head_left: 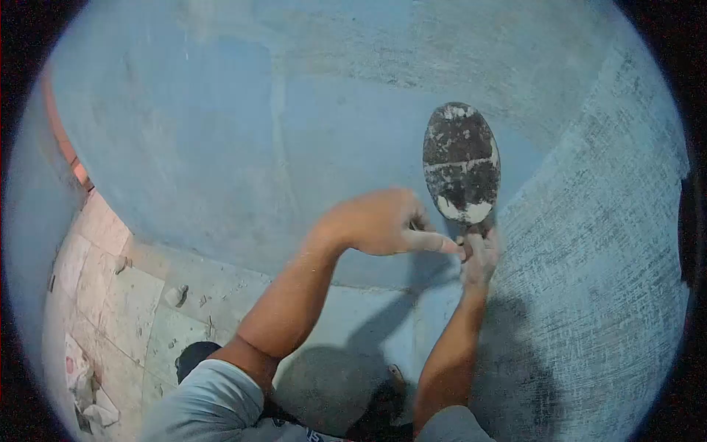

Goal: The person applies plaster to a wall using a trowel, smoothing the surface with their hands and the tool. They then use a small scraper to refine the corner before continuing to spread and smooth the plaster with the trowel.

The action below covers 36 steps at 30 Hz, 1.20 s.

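A dark oval plate [462, 163] with white smears at its top and bottom stands upright in front of the blue wall [346, 140]. My right hand [479, 256] is closed just below its lower end, around what looks like its handle, mostly hidden by the fingers. From the left, my left hand [394, 225] reaches across with the wrist bent. Its index finger points at the fingers of my right hand and meets them or comes very close. The other fingers of my left hand are curled, and nothing shows in them.
Rough, streaked plaster covers the wall at the right [604, 280]. Floor tiles [132, 309] with scattered lumps [176, 296] lie at the lower left, near a crumpled bag [99, 409]. A reddish strip [65, 144] edges the wall at the far left. Shadows fall below my arms.
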Each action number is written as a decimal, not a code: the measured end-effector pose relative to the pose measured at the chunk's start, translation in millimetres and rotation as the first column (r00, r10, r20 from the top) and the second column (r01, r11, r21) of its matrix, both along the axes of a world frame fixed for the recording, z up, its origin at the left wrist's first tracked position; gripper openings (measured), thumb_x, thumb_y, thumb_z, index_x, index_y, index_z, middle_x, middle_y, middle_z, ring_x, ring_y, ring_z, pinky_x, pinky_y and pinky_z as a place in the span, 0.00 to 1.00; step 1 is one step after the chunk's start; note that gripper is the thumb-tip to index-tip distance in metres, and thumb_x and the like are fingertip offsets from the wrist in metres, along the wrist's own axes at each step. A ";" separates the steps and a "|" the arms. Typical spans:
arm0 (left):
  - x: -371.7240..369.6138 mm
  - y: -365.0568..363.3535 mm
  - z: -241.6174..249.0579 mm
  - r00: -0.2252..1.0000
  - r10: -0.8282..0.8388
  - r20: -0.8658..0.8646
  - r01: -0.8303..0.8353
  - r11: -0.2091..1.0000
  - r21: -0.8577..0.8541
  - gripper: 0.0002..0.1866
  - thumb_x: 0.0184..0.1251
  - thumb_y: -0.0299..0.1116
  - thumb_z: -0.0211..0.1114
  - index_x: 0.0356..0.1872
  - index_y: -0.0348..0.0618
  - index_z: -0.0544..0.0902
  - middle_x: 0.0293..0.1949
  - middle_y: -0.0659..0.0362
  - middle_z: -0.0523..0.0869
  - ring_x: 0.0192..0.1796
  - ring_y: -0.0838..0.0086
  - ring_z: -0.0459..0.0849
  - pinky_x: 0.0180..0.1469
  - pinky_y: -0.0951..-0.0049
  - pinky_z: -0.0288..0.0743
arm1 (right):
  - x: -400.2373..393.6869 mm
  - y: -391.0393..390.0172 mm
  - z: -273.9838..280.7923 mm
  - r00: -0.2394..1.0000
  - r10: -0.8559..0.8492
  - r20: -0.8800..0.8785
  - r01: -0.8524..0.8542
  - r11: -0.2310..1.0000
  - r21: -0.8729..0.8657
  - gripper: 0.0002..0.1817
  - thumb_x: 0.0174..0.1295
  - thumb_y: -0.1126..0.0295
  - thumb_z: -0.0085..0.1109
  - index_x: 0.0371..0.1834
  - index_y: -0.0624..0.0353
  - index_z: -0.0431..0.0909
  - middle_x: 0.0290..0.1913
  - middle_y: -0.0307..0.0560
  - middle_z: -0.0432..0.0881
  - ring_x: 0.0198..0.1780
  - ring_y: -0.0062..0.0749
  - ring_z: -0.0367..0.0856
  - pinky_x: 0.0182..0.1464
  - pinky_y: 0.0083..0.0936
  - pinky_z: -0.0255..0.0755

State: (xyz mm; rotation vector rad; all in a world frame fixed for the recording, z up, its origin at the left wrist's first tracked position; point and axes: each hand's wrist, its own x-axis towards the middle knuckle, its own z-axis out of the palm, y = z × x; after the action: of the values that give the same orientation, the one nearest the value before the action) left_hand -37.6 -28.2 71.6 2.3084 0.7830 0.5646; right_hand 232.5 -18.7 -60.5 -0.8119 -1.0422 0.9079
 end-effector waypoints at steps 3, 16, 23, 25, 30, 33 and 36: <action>2.8 0.8 18.7 0.907 -0.062 0.417 -0.089 0.939 0.333 0.14 0.71 0.40 0.74 0.42 0.37 0.92 0.43 0.47 0.92 0.46 0.58 0.91 0.50 0.62 0.83 | -30.5 28.6 -97.0 0.979 0.086 -0.184 -0.057 0.986 0.155 0.13 0.74 0.61 0.66 0.51 0.59 0.82 0.32 0.37 0.81 0.33 0.20 0.77 0.27 0.24 0.68; -17.1 25.4 -86.0 0.668 0.235 0.706 -0.388 0.920 0.061 0.23 0.73 0.35 0.73 0.63 0.34 0.81 0.62 0.46 0.82 0.62 0.60 0.84 0.60 0.58 0.80 | -203.9 -12.3 -58.4 0.995 0.011 -0.104 -0.024 0.992 -0.126 0.23 0.86 0.53 0.44 0.40 0.59 0.79 0.26 0.41 0.76 0.25 0.29 0.73 0.31 0.34 0.68; -44.0 6.0 -99.6 0.912 0.306 0.271 -0.114 0.827 -0.551 0.30 0.87 0.54 0.52 0.75 0.41 0.74 0.46 0.54 0.87 0.41 0.76 0.86 0.33 0.77 0.77 | -186.0 11.1 -56.2 0.902 -0.325 0.285 0.235 0.922 0.307 0.14 0.77 0.65 0.49 0.44 0.62 0.82 0.31 0.54 0.84 0.34 0.49 0.86 0.39 0.43 0.75; -47.2 19.1 -116.8 0.917 0.287 0.278 -0.124 0.866 -0.484 0.28 0.87 0.53 0.54 0.72 0.42 0.79 0.35 0.63 0.85 0.29 0.80 0.79 0.27 0.77 0.69 | -175.2 16.3 -57.0 0.890 -0.353 0.290 0.245 0.905 0.348 0.13 0.74 0.65 0.53 0.36 0.63 0.81 0.28 0.51 0.82 0.30 0.40 0.81 0.35 0.37 0.73; -22.9 16.6 -148.6 0.880 0.287 0.379 -0.126 0.909 -0.396 0.21 0.86 0.46 0.58 0.65 0.41 0.82 0.25 0.68 0.76 0.26 0.85 0.72 0.26 0.77 0.66 | -148.8 26.6 -85.5 0.927 -0.364 0.085 0.316 0.884 0.343 0.20 0.73 0.61 0.52 0.26 0.64 0.78 0.23 0.41 0.78 0.23 0.27 0.71 0.27 0.29 0.64; -13.7 22.4 -168.4 0.808 0.289 0.513 -0.073 0.914 -0.399 0.17 0.86 0.44 0.58 0.54 0.39 0.83 0.23 0.67 0.75 0.25 0.86 0.72 0.25 0.76 0.66 | -134.2 36.8 -91.8 0.822 -0.553 0.137 0.414 0.745 0.523 0.23 0.73 0.57 0.52 0.24 0.63 0.77 0.23 0.39 0.75 0.24 0.26 0.72 0.25 0.28 0.63; -6.8 21.8 -181.7 0.759 0.277 0.589 -0.040 0.923 -0.382 0.16 0.86 0.43 0.58 0.43 0.40 0.80 0.22 0.66 0.76 0.23 0.85 0.72 0.25 0.75 0.67 | -100.3 38.2 -92.9 0.895 -0.414 -0.167 0.446 0.816 0.368 0.25 0.76 0.48 0.50 0.37 0.63 0.77 0.33 0.45 0.77 0.34 0.31 0.75 0.33 0.30 0.68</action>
State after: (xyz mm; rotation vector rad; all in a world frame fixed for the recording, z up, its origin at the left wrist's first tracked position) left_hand -44.3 -6.3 -110.1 1.5646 0.6723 1.1167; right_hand 132.3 19.5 -153.4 -0.6220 -0.8806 0.3167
